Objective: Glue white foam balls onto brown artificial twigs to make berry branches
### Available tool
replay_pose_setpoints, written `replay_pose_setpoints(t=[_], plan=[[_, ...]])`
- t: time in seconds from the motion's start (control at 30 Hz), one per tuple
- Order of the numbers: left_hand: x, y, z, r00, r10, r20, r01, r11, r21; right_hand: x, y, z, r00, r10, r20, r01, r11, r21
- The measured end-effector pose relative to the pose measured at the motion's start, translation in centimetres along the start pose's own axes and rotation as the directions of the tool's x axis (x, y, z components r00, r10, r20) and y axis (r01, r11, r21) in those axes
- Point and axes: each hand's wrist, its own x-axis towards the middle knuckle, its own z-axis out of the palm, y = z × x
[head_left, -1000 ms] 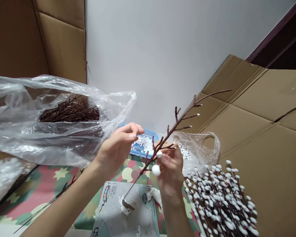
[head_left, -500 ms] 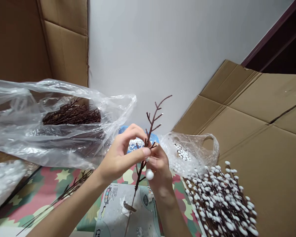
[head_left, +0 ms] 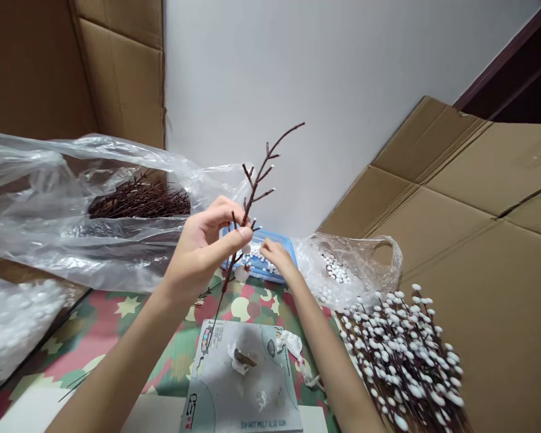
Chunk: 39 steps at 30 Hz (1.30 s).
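Observation:
My left hand [head_left: 205, 252] pinches a thin brown twig [head_left: 258, 173] and holds it upright; two white foam balls [head_left: 241, 273] sit on its lower side shoots. My right hand [head_left: 275, 255] reaches forward into a blue tray of small white balls [head_left: 277, 267], with its fingers curled down among them. Whether they hold a ball is hidden.
A clear bag of bare brown twigs [head_left: 135, 204] lies at the left. A small bag of white balls [head_left: 347, 270] sits right of the tray. A bundle of finished twigs with white buds [head_left: 406, 355] lies at lower right. A grey card with glue blobs [head_left: 247, 379] lies in front. Cardboard stands around.
The twig passed from my right hand to my left hand, which raised it and moved it left. My right hand let go and reached forward to the blue tray.

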Motion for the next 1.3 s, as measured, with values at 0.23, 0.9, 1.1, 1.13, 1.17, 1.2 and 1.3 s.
replay_pose_setpoints(t=[0.23, 0.9, 1.1, 1.13, 1.17, 1.2, 1.3], plan=[[0.5, 0.0, -1.0, 1.000, -0.002, -0.026, 0.001, 1.000, -0.020, 3.3, -0.1, 5.0, 0.970, 0.090, 0.226, -0.046, 0.980, -0.194], [-0.4, -2.0, 2.8, 0.971, -0.127, 0.204, 0.106, 0.988, 0.111, -11.5, -9.6, -4.5, 0.766, 0.008, -0.643, 0.641, 0.062, 0.765], [-0.5, -2.2, 2.8, 0.972, -0.109, 0.208, 0.086, 0.989, 0.117, -11.5, -9.4, -4.3, 0.748, 0.010, -0.664, 0.661, 0.077, 0.746], [-0.5, -2.2, 2.9, 0.973, -0.106, 0.207, 0.082, 0.989, 0.123, -11.5, -9.5, -4.3, 0.745, 0.017, -0.667, 0.664, 0.080, 0.743], [-0.6, -2.1, 2.9, 0.974, -0.104, 0.203, 0.078, 0.988, 0.133, -11.6, -9.5, -4.2, 0.740, 0.026, -0.672, 0.668, 0.085, 0.739], [-0.7, -2.1, 2.9, 0.974, -0.102, 0.200, 0.074, 0.987, 0.143, -11.7, -9.5, -4.1, 0.735, 0.034, -0.677, 0.672, 0.092, 0.735], [-0.8, -2.0, 3.1, 0.977, -0.100, 0.190, 0.070, 0.984, 0.162, -11.7, -9.5, -3.8, 0.714, 0.049, -0.699, 0.690, 0.121, 0.714]])
